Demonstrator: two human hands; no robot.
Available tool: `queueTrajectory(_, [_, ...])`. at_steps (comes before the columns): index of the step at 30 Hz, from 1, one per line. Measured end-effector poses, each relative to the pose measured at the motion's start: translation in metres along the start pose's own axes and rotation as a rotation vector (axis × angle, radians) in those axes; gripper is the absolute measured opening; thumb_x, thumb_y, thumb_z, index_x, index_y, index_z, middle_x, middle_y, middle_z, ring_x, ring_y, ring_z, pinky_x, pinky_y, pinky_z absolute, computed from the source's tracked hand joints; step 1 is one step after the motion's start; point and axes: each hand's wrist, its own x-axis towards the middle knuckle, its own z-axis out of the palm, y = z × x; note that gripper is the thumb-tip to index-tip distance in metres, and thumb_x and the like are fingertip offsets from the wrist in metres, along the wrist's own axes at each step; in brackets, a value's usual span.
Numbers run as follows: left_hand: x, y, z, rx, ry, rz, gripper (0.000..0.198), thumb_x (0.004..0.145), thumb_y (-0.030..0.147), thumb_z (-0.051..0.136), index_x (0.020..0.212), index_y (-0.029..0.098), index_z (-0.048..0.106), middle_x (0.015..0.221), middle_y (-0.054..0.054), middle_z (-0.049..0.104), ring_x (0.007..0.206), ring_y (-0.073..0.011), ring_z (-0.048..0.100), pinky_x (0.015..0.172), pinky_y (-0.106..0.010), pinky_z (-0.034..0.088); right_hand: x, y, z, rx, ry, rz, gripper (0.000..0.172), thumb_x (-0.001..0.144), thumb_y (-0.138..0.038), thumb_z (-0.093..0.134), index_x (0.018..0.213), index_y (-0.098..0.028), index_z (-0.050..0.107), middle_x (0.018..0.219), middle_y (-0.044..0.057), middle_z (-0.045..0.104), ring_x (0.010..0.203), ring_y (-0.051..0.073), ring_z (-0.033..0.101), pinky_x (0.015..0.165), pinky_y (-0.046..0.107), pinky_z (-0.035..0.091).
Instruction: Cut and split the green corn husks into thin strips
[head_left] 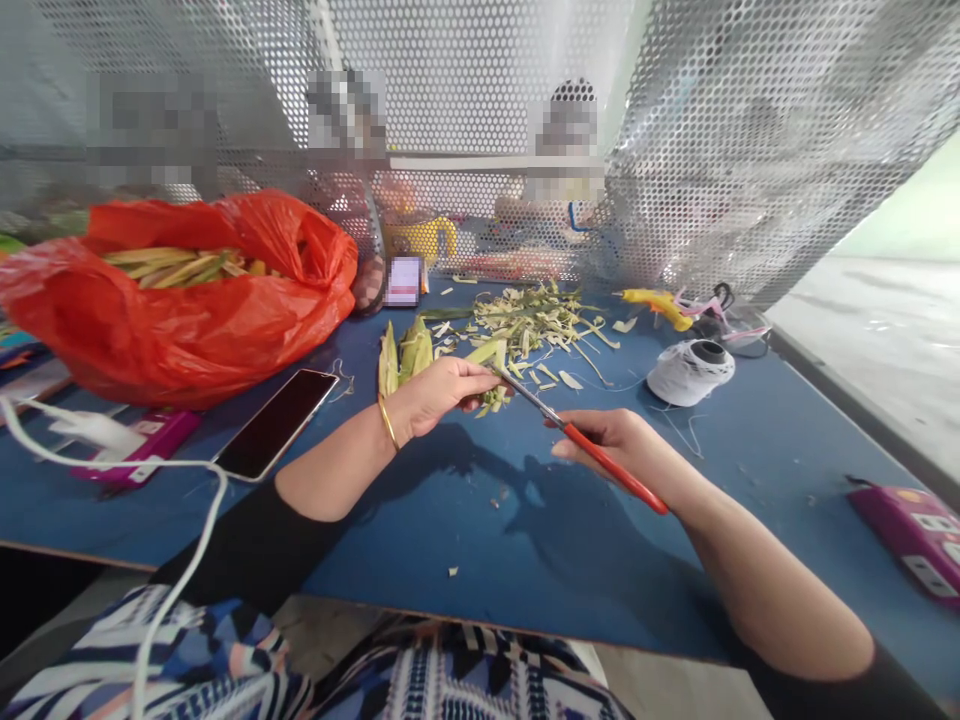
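Head view: at the middle of our scene is a small green bundle [493, 402], low at the fingertips of the left hand [442, 392], above the blue table [525, 600]. That hand is pinched narrow around it. The right hand [622, 440] grips the red-handled scissors [604, 460], whose tips reach the left fingers. We judge the step in hand to be trimming; the next snip would call for a steady pinch, with fingertips clear of the blades.

Just beyond, we see a pile of clippings [532, 318]; beside it, leaning toward us, are broad husks [415, 350]. Farther out are a white thread spool [688, 374] on the right and a red bag [217, 340] of dry strips on the left.

The left fingers hide most of the bundle, so we cannot tell its shape, or how far the blades are parted. Behind the perforated screen [480, 70], people are blurred.
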Motion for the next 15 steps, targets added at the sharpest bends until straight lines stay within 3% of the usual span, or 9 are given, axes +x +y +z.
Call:
queueTrajectory(5, [0.0032,-0.0064,-0.0023,-0.207,-0.004,-0.036,0.008,0.079,0.017,0.073,0.072,0.014,0.076,0.067,-0.005,0.067,0.053,-0.0087,0.05,0.054,-0.023,0.039,0.0019,0.0046,-0.0021,-0.164,0.218,-0.065,0.051,0.078,-0.069,0.059,0.079,-0.019,0.067,0.054,-0.005,0.044,0.05,0.01,0.034,0.049,0.024,0.029])
queueTrajectory(9, [0.0044,-0.0081,-0.0022,-0.422,-0.029,-0.127,0.003,0.081,0.015,0.073,0.078,0.014,0.074,0.075,-0.006,0.07,0.063,-0.0116,0.063,0.062,-0.024,0.049,0.006,0.0055,-0.0063,-0.657,0.365,0.066,0.042,0.085,-0.06,0.055,0.088,-0.021,0.069,0.063,0.003,0.064,0.055,0.018,0.054,0.052,0.028,0.032])
queueTrajectory(12, [0.0044,-0.0087,-0.0003,-0.496,-0.059,-0.133,0.007,0.078,0.008,0.073,0.074,0.014,0.072,0.072,-0.004,0.069,0.067,-0.0118,0.066,0.069,-0.024,0.054,0.0087,0.0035,-0.0062,-0.966,0.293,0.157,0.039,0.086,-0.052,0.06,0.104,-0.019,0.068,0.08,0.011,0.074,0.068,0.025,0.067,0.055,0.03,0.035])
queueTrajectory(15, [0.004,-0.0088,0.0025,-0.506,-0.046,-0.121,0.012,0.076,0.002,0.071,0.072,0.014,0.07,0.066,-0.002,0.068,0.064,-0.0103,0.065,0.07,-0.023,0.055,0.0101,0.0035,-0.0042,-1.04,0.155,0.073,0.039,0.089,-0.045,0.058,0.115,-0.017,0.066,0.091,0.013,0.076,0.082,0.028,0.071,0.065,0.031,0.042])
